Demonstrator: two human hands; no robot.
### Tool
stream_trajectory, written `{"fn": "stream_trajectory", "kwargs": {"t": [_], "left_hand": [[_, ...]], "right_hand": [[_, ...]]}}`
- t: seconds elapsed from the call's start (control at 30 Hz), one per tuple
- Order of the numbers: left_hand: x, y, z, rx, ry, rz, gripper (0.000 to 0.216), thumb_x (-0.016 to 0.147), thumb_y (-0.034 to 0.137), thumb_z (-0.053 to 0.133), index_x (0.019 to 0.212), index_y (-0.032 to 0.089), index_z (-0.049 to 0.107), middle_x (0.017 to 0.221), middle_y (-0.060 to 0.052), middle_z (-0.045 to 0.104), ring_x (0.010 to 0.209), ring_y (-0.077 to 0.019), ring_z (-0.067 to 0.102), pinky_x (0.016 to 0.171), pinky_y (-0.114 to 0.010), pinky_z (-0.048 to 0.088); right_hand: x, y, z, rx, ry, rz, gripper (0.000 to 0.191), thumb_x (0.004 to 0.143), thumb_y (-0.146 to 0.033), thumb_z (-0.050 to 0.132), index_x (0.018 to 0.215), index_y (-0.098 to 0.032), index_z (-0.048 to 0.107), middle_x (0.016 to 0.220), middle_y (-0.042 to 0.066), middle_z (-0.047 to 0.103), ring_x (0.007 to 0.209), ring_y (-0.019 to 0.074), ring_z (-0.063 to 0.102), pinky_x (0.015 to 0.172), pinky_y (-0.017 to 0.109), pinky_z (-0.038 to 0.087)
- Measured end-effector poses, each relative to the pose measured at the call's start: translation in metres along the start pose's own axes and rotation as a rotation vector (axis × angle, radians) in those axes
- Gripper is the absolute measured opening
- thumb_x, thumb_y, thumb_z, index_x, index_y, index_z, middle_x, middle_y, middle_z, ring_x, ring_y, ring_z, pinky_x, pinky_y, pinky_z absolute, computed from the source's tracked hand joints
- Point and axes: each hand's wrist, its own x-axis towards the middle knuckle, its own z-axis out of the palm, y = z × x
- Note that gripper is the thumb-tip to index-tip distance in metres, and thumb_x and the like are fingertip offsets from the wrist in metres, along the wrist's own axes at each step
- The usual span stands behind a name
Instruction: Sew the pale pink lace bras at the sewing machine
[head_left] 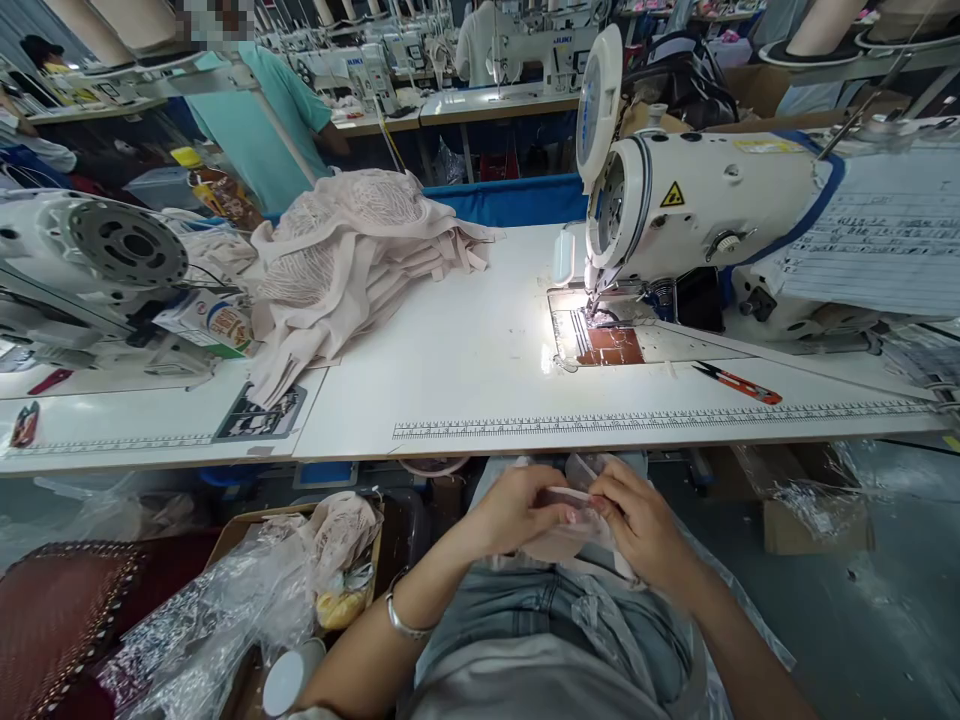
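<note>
Over my lap, just below the table's front edge, both hands pinch a pale pink fabric piece (559,543). My left hand (521,510) has thumb and fingers closed on its upper edge. Close beside it, my right hand (637,515) grips the same fabric, fingertips nearly meeting the left ones. The lower part of the piece hangs down between the hands; its full shape is hidden. On the table above stands a white sewing machine (705,190), its needle area lit. Red-handled thread snips (739,382) lie to the right of the needle plate.
A heap of pale pink lace garments (352,250) lies left on the white table (450,350). A printed ruler (600,422) runs along the front edge. Another sewing machine (97,270) stands far left. Below left is a box with plastic wrap (247,590). A person in teal (255,120) is beyond.
</note>
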Motion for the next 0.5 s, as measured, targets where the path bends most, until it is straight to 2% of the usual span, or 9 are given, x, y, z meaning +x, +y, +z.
{"fn": "stream_trajectory", "kwargs": {"t": [0.07, 0.13, 0.2, 0.27, 0.4, 0.5], "left_hand": [[0.002, 0.000, 0.007, -0.036, -0.011, 0.008, 0.024, 0.088, 0.035, 0.058, 0.076, 0.014, 0.063, 0.069, 0.000, 0.054, 0.067, -0.0124, 0.045, 0.061, -0.022, 0.033], [0.003, -0.002, 0.012, -0.112, 0.010, 0.010, 0.025, 0.090, 0.031, 0.053, 0.075, 0.013, 0.062, 0.069, -0.001, 0.055, 0.068, -0.0127, 0.046, 0.063, -0.023, 0.035], [0.003, -0.006, 0.015, -0.218, 0.034, -0.010, 0.027, 0.090, 0.034, 0.054, 0.077, 0.012, 0.062, 0.072, -0.002, 0.055, 0.069, -0.0132, 0.047, 0.065, -0.023, 0.037], [0.003, -0.010, 0.016, -0.323, 0.041, -0.039, 0.030, 0.089, 0.040, 0.058, 0.080, 0.011, 0.063, 0.073, -0.002, 0.056, 0.069, -0.0133, 0.048, 0.065, -0.024, 0.037], [0.001, -0.014, 0.017, -0.406, 0.044, -0.061, 0.035, 0.089, 0.046, 0.063, 0.086, 0.011, 0.067, 0.077, -0.003, 0.059, 0.069, -0.0130, 0.048, 0.065, -0.024, 0.037], [0.001, -0.014, 0.018, -0.425, 0.038, -0.066, 0.037, 0.090, 0.048, 0.063, 0.089, 0.011, 0.069, 0.079, -0.004, 0.061, 0.070, -0.0130, 0.048, 0.064, -0.023, 0.037]], "right_hand": [[-0.003, 0.000, 0.002, -0.058, 0.031, -0.006, 0.021, 0.103, -0.022, 0.046, 0.084, -0.021, 0.055, 0.081, 0.000, 0.050, 0.068, 0.0120, 0.054, 0.061, 0.023, 0.047], [-0.007, -0.001, 0.003, -0.135, 0.107, -0.001, 0.013, 0.103, -0.023, 0.046, 0.104, -0.020, 0.059, 0.087, 0.003, 0.053, 0.073, 0.0137, 0.057, 0.065, 0.024, 0.051], [-0.011, -0.003, 0.001, -0.229, 0.161, -0.008, 0.028, 0.104, -0.021, 0.042, 0.129, -0.017, 0.054, 0.096, 0.007, 0.055, 0.081, 0.0154, 0.061, 0.070, 0.026, 0.053], [-0.014, -0.005, -0.002, -0.335, 0.147, -0.060, 0.040, 0.103, -0.013, 0.037, 0.140, -0.017, 0.051, 0.098, 0.008, 0.058, 0.082, 0.0147, 0.062, 0.072, 0.025, 0.053], [-0.017, -0.011, -0.006, -0.596, 0.171, -0.217, 0.039, 0.098, -0.005, 0.048, 0.132, -0.018, 0.064, 0.080, 0.003, 0.063, 0.064, 0.0123, 0.058, 0.060, 0.025, 0.046], [-0.015, -0.015, -0.005, -0.682, 0.204, -0.268, 0.034, 0.097, -0.003, 0.051, 0.122, -0.016, 0.071, 0.079, 0.003, 0.066, 0.061, 0.0118, 0.058, 0.058, 0.026, 0.044]]}}
